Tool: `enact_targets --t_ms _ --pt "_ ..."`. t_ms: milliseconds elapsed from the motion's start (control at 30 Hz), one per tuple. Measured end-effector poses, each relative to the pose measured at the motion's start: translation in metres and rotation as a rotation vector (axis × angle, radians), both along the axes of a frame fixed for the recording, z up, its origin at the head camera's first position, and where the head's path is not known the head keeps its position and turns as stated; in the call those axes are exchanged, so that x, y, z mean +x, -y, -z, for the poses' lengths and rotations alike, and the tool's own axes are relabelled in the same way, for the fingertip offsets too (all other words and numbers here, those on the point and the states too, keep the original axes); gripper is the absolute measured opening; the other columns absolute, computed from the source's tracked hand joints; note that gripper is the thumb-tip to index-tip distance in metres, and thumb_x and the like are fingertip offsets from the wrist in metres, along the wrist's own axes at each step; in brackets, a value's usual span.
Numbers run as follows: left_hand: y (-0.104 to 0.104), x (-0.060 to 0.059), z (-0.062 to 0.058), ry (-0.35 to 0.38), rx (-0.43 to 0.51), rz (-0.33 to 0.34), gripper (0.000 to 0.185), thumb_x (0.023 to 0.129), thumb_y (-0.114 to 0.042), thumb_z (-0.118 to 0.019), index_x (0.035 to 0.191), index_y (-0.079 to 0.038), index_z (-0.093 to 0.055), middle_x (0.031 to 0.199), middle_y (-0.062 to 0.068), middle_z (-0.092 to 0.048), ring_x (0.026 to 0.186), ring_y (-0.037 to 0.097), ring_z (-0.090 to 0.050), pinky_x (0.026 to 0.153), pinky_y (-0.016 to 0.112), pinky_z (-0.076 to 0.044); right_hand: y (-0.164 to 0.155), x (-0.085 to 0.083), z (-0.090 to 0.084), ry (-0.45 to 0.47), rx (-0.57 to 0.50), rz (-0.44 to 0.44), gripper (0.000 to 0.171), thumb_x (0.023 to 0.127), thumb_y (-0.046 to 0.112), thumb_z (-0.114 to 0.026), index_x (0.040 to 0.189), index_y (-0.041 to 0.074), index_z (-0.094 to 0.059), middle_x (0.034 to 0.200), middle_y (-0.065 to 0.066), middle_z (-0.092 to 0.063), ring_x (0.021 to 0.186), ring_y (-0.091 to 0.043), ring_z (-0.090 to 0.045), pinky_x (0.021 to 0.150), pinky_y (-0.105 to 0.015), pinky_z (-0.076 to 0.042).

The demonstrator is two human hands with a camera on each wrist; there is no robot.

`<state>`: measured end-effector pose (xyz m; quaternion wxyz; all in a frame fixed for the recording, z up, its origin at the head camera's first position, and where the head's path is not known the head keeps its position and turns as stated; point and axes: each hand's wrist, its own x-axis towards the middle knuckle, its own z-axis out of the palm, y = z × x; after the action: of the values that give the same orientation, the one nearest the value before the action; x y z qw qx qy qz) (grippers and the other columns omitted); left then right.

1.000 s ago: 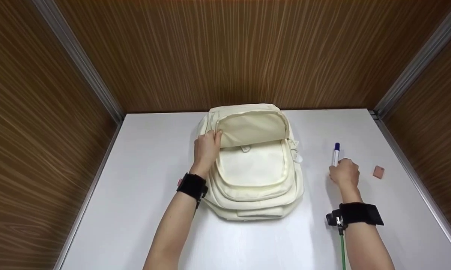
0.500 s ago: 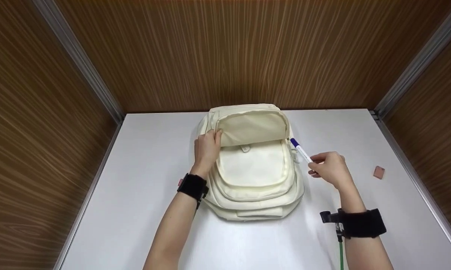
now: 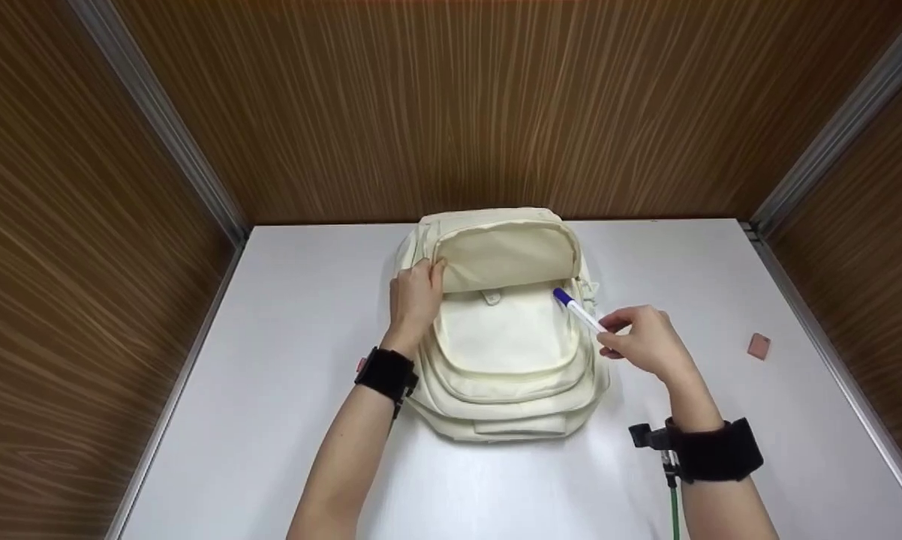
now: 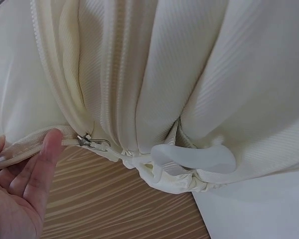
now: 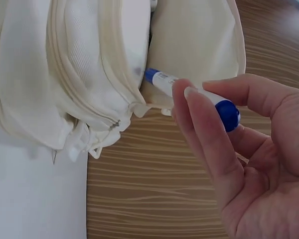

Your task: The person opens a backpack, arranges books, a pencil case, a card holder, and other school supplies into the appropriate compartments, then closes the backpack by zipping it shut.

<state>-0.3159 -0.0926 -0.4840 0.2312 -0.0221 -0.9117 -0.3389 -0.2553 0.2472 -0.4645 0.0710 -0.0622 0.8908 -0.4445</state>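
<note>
A cream backpack (image 3: pixel 507 341) lies flat in the middle of the white table (image 3: pixel 286 360), its top flap (image 3: pixel 505 256) lifted. My left hand (image 3: pixel 415 296) grips the flap's left edge and holds it up; in the left wrist view the fingers (image 4: pixel 37 169) lie on the zip edge of the backpack (image 4: pixel 154 74). My right hand (image 3: pixel 641 341) pinches a white marker with blue ends (image 3: pixel 577 310), its tip over the backpack's open right side. The right wrist view shows the marker (image 5: pixel 189 92) between thumb and fingers (image 5: pixel 209 134), pointing at the backpack (image 5: pixel 89 64).
A small pinkish eraser (image 3: pixel 757 345) lies on the table at the far right. Wood-grain walls (image 3: pixel 481 105) with metal corner strips close in the table at the back and both sides. Bare table surface spreads left of the backpack and in front of it.
My right hand lifted the marker off the table at the right and carried it left to the backpack's open top. The left hand has kept holding the flap.
</note>
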Motion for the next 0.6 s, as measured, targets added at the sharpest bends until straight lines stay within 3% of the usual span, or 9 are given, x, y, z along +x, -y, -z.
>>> enact_targets --t_ms 167,333,467,600 --pt "0.000 0.000 0.001 -0.003 0.001 0.008 0.041 0.101 -0.035 -0.054 0.069 -0.009 -0.054 0.061 0.010 -0.058 0.052 0.027 -0.053 0.050 0.043 -0.043 0.018 -0.011 0.011 -0.013 -0.037 0.006 0.023 0.090 0.000 -0.061 0.108 -0.014 -0.065 0.096 -0.023 -0.068 0.069 -0.022 -0.071 0.063 -0.028 -0.057" --pt "0.000 -0.001 0.002 -0.016 -0.002 0.011 0.042 0.101 -0.035 -0.055 0.067 -0.009 -0.053 0.062 0.011 -0.060 0.053 0.030 -0.055 0.051 0.044 -0.044 0.036 -0.022 0.012 -0.016 -0.003 0.031 0.024 0.092 0.003 -0.058 0.109 -0.013 -0.064 0.095 -0.026 -0.068 0.063 -0.020 -0.070 0.058 -0.030 -0.057" --pt "0.001 -0.001 0.002 -0.029 -0.009 0.007 0.042 0.100 -0.034 -0.056 0.067 -0.009 -0.052 0.062 0.012 -0.061 0.053 0.031 -0.055 0.051 0.045 -0.044 0.050 -0.035 0.015 -0.049 0.045 0.070 0.028 0.093 0.008 -0.059 0.114 -0.009 -0.065 0.086 -0.021 -0.069 0.052 -0.015 -0.064 0.049 -0.027 -0.054" --pt "0.001 0.001 0.003 -0.019 -0.005 0.019 0.041 0.101 -0.033 -0.056 0.067 -0.010 -0.051 0.057 0.008 -0.055 0.049 0.026 -0.050 0.048 0.042 -0.041 0.055 -0.045 0.022 -0.062 0.007 0.077 0.030 0.095 0.011 -0.061 0.119 -0.006 -0.065 0.085 -0.016 -0.068 0.049 -0.012 -0.061 0.047 -0.025 -0.051"
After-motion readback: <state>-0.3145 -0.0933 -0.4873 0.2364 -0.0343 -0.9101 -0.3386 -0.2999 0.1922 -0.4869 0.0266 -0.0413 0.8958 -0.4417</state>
